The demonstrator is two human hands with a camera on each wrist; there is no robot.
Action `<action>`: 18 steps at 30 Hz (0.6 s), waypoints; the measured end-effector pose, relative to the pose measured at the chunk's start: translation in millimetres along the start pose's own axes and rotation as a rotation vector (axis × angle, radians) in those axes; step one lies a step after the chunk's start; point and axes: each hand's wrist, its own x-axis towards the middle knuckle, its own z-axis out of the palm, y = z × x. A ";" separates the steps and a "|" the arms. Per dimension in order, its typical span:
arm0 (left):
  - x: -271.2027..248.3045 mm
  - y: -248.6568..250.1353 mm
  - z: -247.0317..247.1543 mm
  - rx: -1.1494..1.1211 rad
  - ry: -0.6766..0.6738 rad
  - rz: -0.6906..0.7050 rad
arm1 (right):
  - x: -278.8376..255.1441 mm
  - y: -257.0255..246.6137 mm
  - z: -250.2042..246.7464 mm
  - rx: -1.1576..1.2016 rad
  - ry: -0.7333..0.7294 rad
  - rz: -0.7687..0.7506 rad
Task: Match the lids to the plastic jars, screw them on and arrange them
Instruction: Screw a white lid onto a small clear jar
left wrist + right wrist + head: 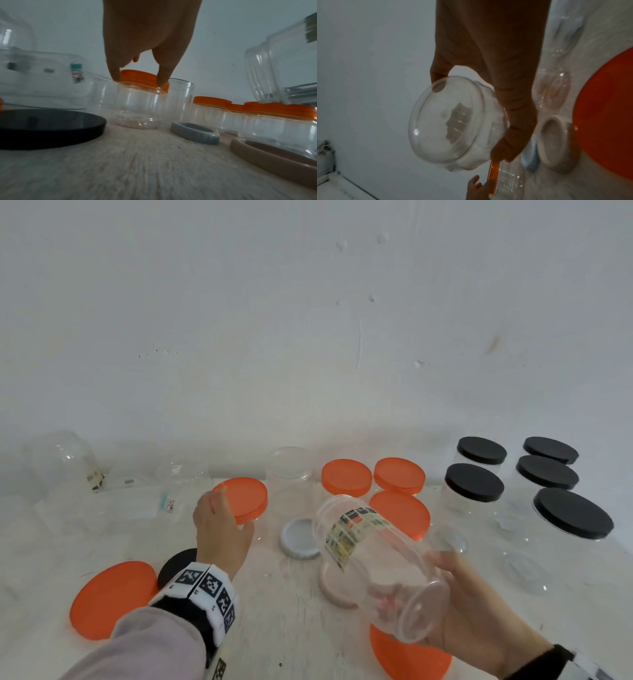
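Observation:
My left hand (pixel 219 529) grips the rim of an orange lid (pixel 243 499) that sits on a short clear jar. In the left wrist view its fingertips (pixel 162 79) pinch the lid's edge (pixel 142 77) above the jar's body (pixel 139 105). My right hand (pixel 459 601) holds a clear labelled jar (pixel 376 563) without a lid, tilted in the air, base toward me and mouth pointing away to the left. In the right wrist view my thumb and fingers (pixel 505 151) wrap that jar (pixel 450 121) near its base.
Several black-lidded jars (pixel 474 481) stand at the right, three orange-lidded jars (pixel 346 477) at the back middle. Loose on the table lie orange lids (pixel 113 599) (pixel 407 655), a black lid (pixel 176 568), a grey lid (pixel 299 539) and a beige lid (pixel 337 583). Clear containers (pixel 65 460) crowd the left.

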 end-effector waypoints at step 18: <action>-26.1 55.2 63.0 0.392 -0.661 0.161 | -29.9 4.6 -17.2 0.097 0.042 -0.049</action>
